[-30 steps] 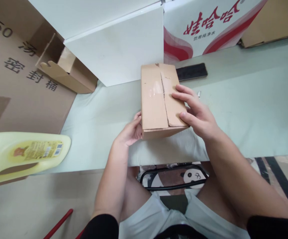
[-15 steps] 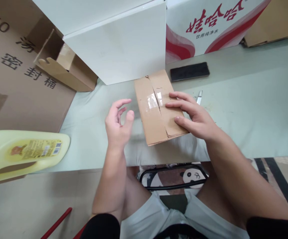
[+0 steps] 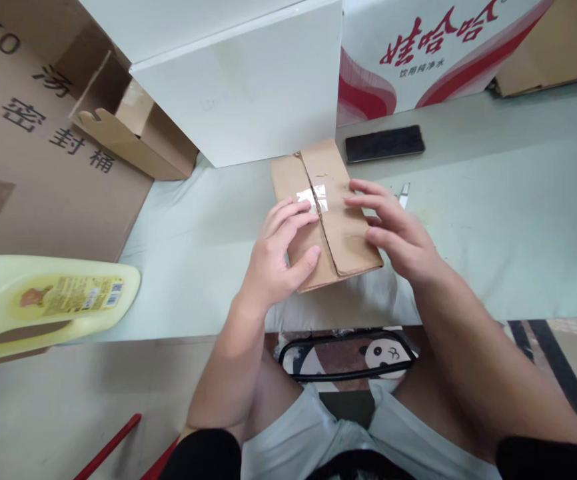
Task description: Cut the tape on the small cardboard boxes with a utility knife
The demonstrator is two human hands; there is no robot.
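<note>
A small brown cardboard box (image 3: pixel 341 233) lies on the cloth-covered table before me, its two top flaps folded in so that they nearly meet. Clear tape (image 3: pixel 320 197) sits across the seam and looks slit along it. Over the left flap rests my left hand (image 3: pixel 283 250), fingers apart and grasping nothing. My right hand (image 3: pixel 393 227) is at the box's right edge, fingers spread, fingertips at or just above the flap. Just beyond that hand lies a utility knife (image 3: pixel 405 195), partly hidden by it.
A black phone (image 3: pixel 385 143) lies behind the box. White panels (image 3: pixel 248 100) and a red-and-white carton (image 3: pixel 418 60) stand at the back. On the left are an open cardboard box (image 3: pixel 138 137), a large carton (image 3: pixel 43 180) and a yellow jug (image 3: pixel 133 287).
My left hand has come right from beside the box onto its left flap. My right hand has shifted slightly right, toward the box's edge.
</note>
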